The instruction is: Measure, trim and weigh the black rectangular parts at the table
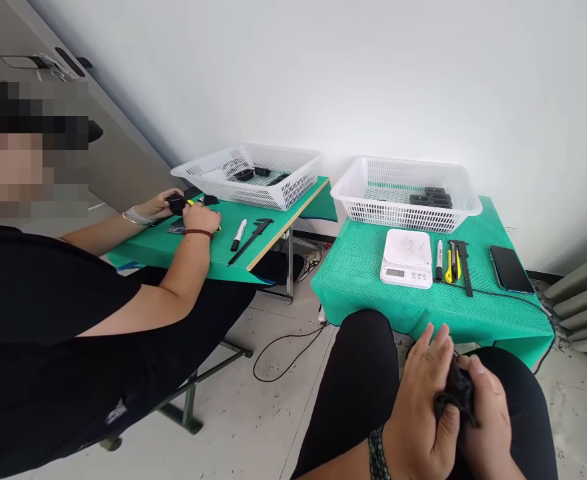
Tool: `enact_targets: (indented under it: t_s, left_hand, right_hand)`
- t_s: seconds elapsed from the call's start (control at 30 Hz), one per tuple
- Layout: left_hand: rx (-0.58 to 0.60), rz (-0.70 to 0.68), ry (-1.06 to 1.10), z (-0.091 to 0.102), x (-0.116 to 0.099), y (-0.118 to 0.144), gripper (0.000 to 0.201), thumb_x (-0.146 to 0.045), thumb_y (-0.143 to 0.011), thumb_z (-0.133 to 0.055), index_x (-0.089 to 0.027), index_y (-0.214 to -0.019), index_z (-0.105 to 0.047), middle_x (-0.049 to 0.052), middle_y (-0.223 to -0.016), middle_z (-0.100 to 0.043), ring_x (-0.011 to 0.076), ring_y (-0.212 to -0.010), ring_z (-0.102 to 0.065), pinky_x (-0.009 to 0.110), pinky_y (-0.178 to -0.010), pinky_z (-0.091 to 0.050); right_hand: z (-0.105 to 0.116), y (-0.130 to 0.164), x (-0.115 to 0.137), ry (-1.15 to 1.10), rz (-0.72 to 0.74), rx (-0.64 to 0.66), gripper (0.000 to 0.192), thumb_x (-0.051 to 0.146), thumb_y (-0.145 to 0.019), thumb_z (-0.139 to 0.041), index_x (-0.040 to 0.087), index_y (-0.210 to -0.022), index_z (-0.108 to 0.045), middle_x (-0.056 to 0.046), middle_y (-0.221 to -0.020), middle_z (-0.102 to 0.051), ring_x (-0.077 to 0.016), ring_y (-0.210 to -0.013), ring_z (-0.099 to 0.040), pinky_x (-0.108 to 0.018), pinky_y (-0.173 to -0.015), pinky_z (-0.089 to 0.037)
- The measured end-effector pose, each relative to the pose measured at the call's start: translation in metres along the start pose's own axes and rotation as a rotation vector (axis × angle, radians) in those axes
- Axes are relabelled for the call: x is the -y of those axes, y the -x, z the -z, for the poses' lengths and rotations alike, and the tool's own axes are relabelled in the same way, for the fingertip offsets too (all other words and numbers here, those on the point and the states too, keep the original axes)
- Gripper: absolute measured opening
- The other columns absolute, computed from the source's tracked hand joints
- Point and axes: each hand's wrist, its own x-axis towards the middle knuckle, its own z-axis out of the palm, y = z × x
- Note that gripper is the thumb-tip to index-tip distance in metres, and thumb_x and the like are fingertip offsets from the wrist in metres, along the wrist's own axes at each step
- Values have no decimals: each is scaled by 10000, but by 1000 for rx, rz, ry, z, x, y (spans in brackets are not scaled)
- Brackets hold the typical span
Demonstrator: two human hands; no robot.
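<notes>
My left hand [426,393], with a dark beaded bracelet at the wrist, lies along one side of a small black crumpled-looking piece [458,393]. Its fingers stretch upward together and its thumb presses on the piece. From the other side my right hand [491,407] closes around the same piece, thumb near its top. Much of the piece is hidden between the palms, and its exact kind does not show. Both hands are above my lap, in front of the green-covered table [358,267].
On my table are a white basket [398,217] holding black parts [431,199], a digital scale [406,259], a marker [439,260], a yellow cutter [449,267], a caliper [466,267] and a phone [511,269]. At left a co-worker handles a black part [176,204]. A cable loop [278,380] lies on the floor.
</notes>
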Motion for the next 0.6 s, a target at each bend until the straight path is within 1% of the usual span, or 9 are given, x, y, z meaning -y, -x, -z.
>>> enact_targets:
  t_s: [0.07, 0.13, 0.23, 0.3, 0.37, 0.4, 0.47, 0.5, 0.6]
  left_hand:
    - [65, -10, -62, 9, -7, -9, 630, -438, -1073, -330, -298, -1669, -182, 97, -1737, -233, 386, -1616, -138, 672, -1252, -229]
    - [128, 7, -138, 16, -10, -15, 611, -421, -1069, -355, -323, -1658, -227, 86, -1738, -232, 410, -1614, -123, 702, -1235, -219]
    - [110, -71, -196, 13, -3, -11, 622, -468, -1066, -340, -314, -1658, -226, 91, -1745, -205, 420, -1614, -100, 699, -1227, -220]
    - [78, -143, -218, 5, 3, -3, 622, -486, -1072, -304, -318, -1662, -201, 76, -1752, -184, 405, -1620, -71, 683, -1241, -198]
    - [63, -170, -239, 0, 7, 3, 608, -476, -1082, -271, -332, -1664, -174, 56, -1756, -174, 382, -1626, -51, 662, -1252, -187]
    - [61, -164, -249, -1, 7, 5, 600, -465, -1085, -260, -333, -1664, -169, 51, -1757, -171, 374, -1627, -45, 652, -1254, -189]
    - [77, -140, -269, 2, 5, 6, 595, -459, -1087, -255, -317, -1661, -190, 57, -1759, -158, 375, -1627, -40, 636, -1253, -200]
    - [91, -130, -277, 5, 2, 5, 594, -462, -1086, -257, -305, -1657, -212, 64, -1760, -152, 380, -1626, -41, 632, -1252, -204]
    - [116, -114, -299, 14, -2, 1, 589, -462, -1086, -250, -272, -1643, -273, 89, -1763, -117, 394, -1623, -46, 624, -1248, -211]
  right_hand:
    - [6, 6, -7, 49, 1, 28, 363, 575, -681, -884, 244, -778, -769, -21, -741, -733, -221, -658, -636, -346, -612, -539]
    - [8, 8, -6, 42, 17, 44, 389, 582, -624, -918, 249, -743, -755, -10, -685, -710, -201, -593, -600, -333, -548, -512]
    - [5, 4, 11, -14, -14, -16, 417, 554, -569, -954, 238, -745, -747, -12, -719, -728, -203, -646, -639, -314, -562, -525]
    - [-1, 0, 27, -46, -61, -50, 360, 508, -651, -922, 232, -799, -746, -15, -795, -751, -209, -722, -681, -307, -607, -552]
    - [-9, -2, 40, -98, -149, -73, 329, 510, -718, -864, 223, -778, -714, 3, -754, -732, -189, -690, -679, -295, -604, -561]
    - [-13, -2, 43, -144, -229, -91, 346, 509, -689, -872, 217, -761, -700, 12, -732, -721, -180, -676, -675, -290, -611, -567]
    - [-19, 2, 43, -188, -352, -137, 416, 532, -594, -902, 211, -761, -696, 19, -716, -716, -172, -670, -665, -285, -630, -576]
    - [-20, 4, 40, -182, -377, -151, 458, 549, -546, -914, 209, -769, -703, 17, -721, -721, -175, -683, -664, -285, -642, -578]
    - [-21, 10, 29, -86, -325, -109, 525, 605, -468, -921, 214, -744, -706, 8, -715, -724, -197, -724, -672, -293, -651, -573]
